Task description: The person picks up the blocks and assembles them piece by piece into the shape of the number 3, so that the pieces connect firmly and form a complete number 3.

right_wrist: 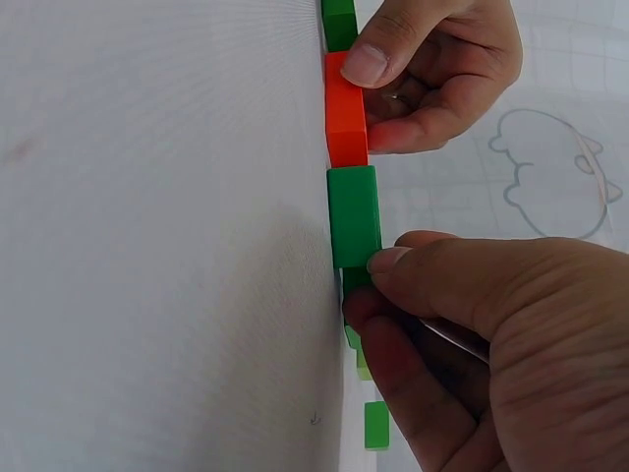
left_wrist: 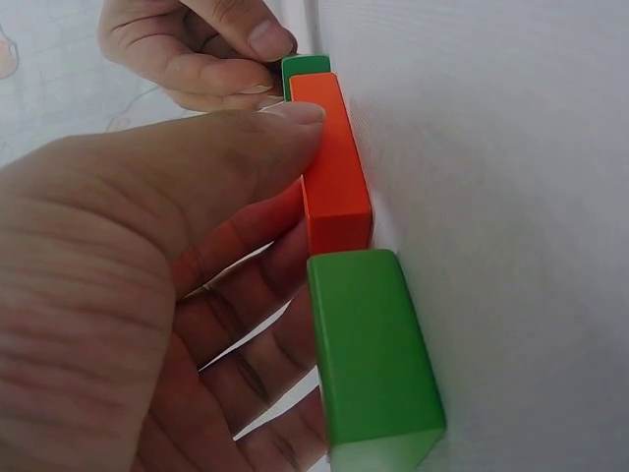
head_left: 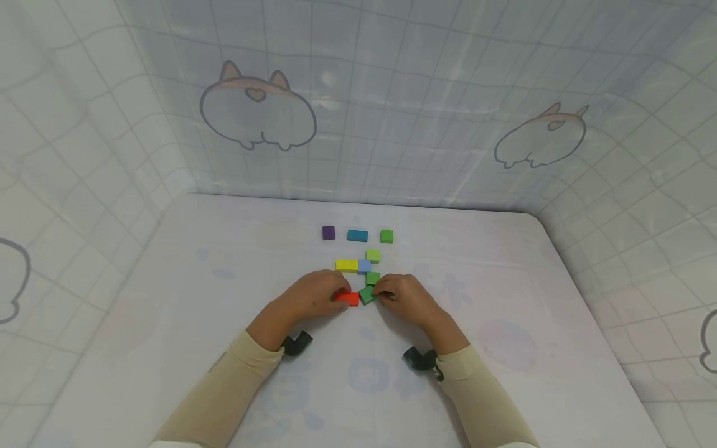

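My left hand grips a red block, the thumb on the side nearest me and the fingers behind. A longer green block stands end to end with the red one under that palm, hidden in the head view. My right hand pinches a darker green block between thumb and fingertips, at the red block's right end and slightly turned. Just beyond lies another green block, then a light blue block beside a yellow block, and a lime block.
Farther back, a purple block, a teal block and a bright green block sit apart in a row. A dark camera mount is on each wrist. Patterned sheets wall the white table at the back and sides.
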{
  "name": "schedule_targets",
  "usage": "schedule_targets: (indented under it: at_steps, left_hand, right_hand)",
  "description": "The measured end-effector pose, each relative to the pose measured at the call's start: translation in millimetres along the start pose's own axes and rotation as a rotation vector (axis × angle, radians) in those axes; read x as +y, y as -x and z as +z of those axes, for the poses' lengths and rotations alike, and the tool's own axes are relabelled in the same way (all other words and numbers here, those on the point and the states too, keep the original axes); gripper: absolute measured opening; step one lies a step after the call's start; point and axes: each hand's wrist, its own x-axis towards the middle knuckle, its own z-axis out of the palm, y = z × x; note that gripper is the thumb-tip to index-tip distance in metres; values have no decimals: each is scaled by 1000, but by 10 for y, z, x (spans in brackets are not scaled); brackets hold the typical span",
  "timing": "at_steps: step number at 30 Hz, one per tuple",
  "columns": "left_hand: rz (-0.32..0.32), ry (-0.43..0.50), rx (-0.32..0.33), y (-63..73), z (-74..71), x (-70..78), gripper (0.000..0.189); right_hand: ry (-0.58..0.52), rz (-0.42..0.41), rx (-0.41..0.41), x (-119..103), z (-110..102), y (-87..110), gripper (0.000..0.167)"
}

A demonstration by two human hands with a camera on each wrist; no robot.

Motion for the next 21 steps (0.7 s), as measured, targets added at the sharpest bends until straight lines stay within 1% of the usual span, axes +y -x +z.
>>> schedule_targets:
  at_steps: [15, 21]
  left_hand:
    - [-9, 18, -10, -8, -28, 8, 27]
    - [-9, 32, -2, 5, -42, 3, 29]
  right_hand:
    - [-3, 7, -12, -15, -45, -21, 15]
    - [-6, 20, -9, -11, -53, -28, 14]
